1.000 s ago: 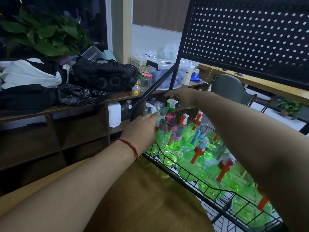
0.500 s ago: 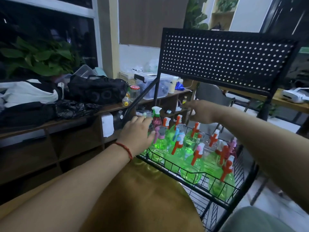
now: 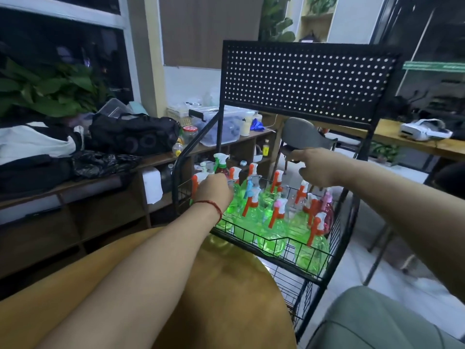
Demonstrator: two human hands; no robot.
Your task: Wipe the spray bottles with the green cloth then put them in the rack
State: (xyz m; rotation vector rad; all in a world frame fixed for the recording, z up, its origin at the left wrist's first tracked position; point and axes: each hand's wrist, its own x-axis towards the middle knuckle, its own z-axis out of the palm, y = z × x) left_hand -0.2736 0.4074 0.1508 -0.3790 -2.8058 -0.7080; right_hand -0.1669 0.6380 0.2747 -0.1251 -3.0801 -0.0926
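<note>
The spray bottles (image 3: pixel 273 222) stand upright, packed close in the top wire basket of the black rack (image 3: pixel 302 79), under its perforated back panel. Most are clear green with orange-and-white triggers; a pink one (image 3: pixel 327 215) stands at the right end. My left hand (image 3: pixel 214 190), a red string (image 3: pixel 211 205) on its wrist, is down among the heads at the basket's left end. Its fingers are hidden, so I cannot tell whether it grips anything. My right hand (image 3: pixel 314 167) hovers above the back row, thumb out, fingers loosely bent, holding nothing. The rack stands just beside the brown table (image 3: pixel 226 285). A black bag (image 3: pixel 133 134) lies on the shelf to the left.
</note>
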